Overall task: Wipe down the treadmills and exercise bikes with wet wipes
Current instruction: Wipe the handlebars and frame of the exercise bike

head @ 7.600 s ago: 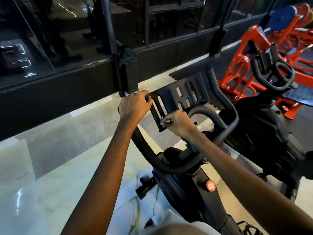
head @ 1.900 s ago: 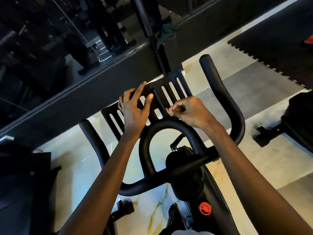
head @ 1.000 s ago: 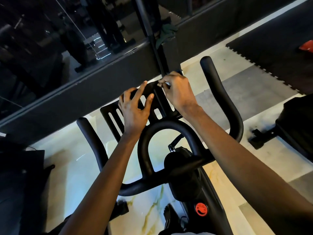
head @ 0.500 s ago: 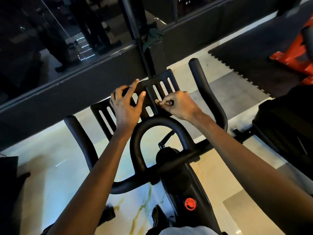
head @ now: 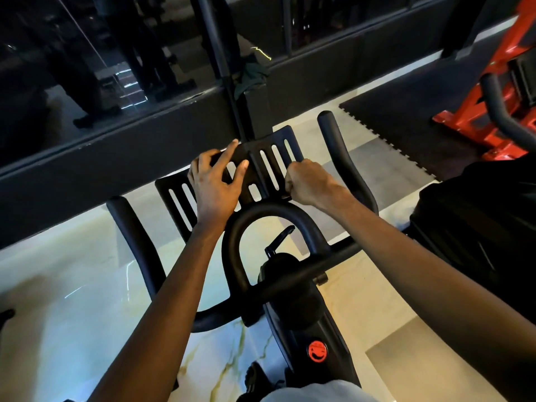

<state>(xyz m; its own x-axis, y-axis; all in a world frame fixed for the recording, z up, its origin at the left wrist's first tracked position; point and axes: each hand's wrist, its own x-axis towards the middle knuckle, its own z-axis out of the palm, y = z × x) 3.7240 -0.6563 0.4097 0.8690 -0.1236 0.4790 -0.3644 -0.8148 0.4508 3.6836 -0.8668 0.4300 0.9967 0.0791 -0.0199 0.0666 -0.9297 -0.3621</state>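
- Nearest us, the exercise bike (head: 304,314) stands on the marble floor (head: 72,285), with a red knob (head: 317,351) on its frame.
- Past the looped handlebar (head: 232,245), our left hand (head: 216,184) lies flat on the slotted tray (head: 261,145), fingers straight and spread.
- Our right hand (head: 309,184) presses the tray's right side, fingers curled tight; whether they hold a wipe, we cannot tell.
- Beyond is a dark glass wall (head: 116,68); far right, a red machine (head: 478,117).
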